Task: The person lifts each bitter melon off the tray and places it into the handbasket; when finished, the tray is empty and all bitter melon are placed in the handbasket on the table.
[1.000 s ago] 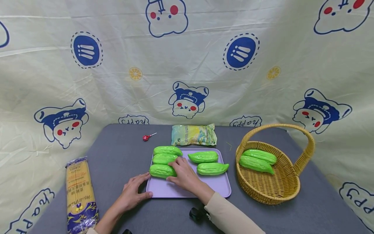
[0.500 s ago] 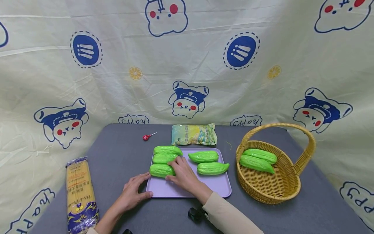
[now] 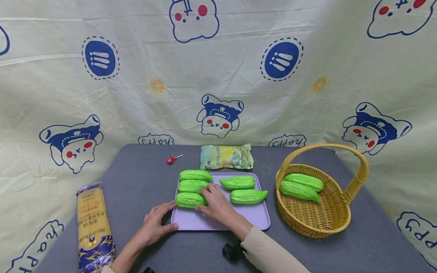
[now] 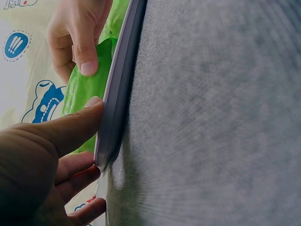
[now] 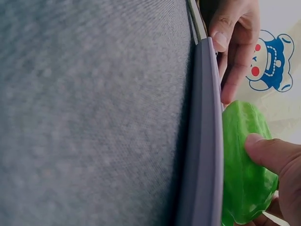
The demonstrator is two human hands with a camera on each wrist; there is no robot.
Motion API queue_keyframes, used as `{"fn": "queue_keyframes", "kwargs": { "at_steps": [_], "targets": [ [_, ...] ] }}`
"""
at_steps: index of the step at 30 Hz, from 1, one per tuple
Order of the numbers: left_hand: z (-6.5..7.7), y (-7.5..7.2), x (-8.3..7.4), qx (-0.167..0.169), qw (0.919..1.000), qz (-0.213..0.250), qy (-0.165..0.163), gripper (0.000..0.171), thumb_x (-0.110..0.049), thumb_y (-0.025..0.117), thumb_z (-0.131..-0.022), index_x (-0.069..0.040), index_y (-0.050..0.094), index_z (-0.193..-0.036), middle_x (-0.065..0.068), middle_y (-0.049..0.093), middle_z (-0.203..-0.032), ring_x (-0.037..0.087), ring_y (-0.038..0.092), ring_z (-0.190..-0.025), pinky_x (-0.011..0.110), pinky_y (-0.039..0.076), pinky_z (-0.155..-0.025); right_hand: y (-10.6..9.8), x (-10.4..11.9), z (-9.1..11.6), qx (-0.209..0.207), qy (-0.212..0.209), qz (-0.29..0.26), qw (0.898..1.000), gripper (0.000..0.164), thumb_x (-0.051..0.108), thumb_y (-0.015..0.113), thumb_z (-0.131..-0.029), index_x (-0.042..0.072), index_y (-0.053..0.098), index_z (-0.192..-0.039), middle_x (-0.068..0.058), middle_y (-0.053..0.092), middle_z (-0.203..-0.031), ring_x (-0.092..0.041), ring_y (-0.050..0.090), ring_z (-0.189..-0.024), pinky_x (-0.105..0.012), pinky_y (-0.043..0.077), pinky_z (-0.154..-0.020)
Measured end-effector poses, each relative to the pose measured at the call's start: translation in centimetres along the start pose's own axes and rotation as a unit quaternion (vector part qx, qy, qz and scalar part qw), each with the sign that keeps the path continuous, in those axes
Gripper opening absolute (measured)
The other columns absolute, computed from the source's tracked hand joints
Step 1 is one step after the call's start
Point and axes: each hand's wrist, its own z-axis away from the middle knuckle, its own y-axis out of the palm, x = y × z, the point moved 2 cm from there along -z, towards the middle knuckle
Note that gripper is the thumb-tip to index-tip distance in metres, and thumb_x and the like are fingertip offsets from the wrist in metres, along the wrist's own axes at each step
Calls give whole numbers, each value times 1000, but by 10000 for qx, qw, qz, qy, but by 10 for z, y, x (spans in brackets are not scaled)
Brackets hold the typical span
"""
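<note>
In the head view my right hand [image 3: 218, 204] grips the right end of the front green bitter melon [image 3: 189, 200], which lies on the lilac tray [image 3: 211, 223]. The right wrist view shows my thumb on top of this ridged melon [image 5: 244, 155], with the other fingers partly hidden behind it. At the tray's front left corner my left hand [image 3: 157, 223] holds the edge, thumb on the front rim and fingers at the left side. Two more melons [image 3: 192, 185] line up behind the gripped one. On the tray's right half lie two others [image 3: 248, 196].
To the right stands a wicker basket [image 3: 319, 227] with a tall handle and two bitter melons [image 3: 300, 190] inside. Behind the tray lies a yellow-green packet [image 3: 226, 157], beside a red lollipop [image 3: 171, 160]. A long pasta packet [image 3: 94, 223] lies at the left.
My right hand and the front melon have shifted very slightly right and toward me. The left hand stays at the tray's corner.
</note>
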Motion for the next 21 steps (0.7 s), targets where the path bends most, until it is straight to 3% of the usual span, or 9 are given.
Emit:
{"fn": "queue_keyframes", "kwargs": {
  "at_steps": [6, 13, 21],
  "targets": [
    [1, 0, 0, -23, 10000, 19, 29, 65, -31, 78, -74, -9, 55, -130, 8, 51, -141, 36, 39, -130, 58, 25, -100, -9, 1, 3, 56, -23, -192, 9998, 49, 33, 77, -75, 10, 64, -116, -3, 55, -100, -16, 48, -89, -31, 43, -78],
    [0, 0, 1, -31, 10000, 27, -4, 65, -31, 78, -74, -10, 55, -131, 8, 51, -141, 35, 39, -131, 59, 24, -101, -29, -2, 10, -142, -27, -557, 9983, 48, 31, 78, -75, 10, 64, -117, -3, 57, -104, -20, 52, -98, -37, 45, -90],
    [-1, 1, 2, -32, 10000, -1, -10, 65, -31, 78, -73, -9, 55, -131, 8, 52, -141, 35, 39, -131, 59, 25, -100, -54, -9, 17, -242, 92, -577, 9980, 47, 29, 77, -77, 12, 64, -118, -1, 56, -101, -15, 49, -92, -31, 43, -77]
  ]
}}
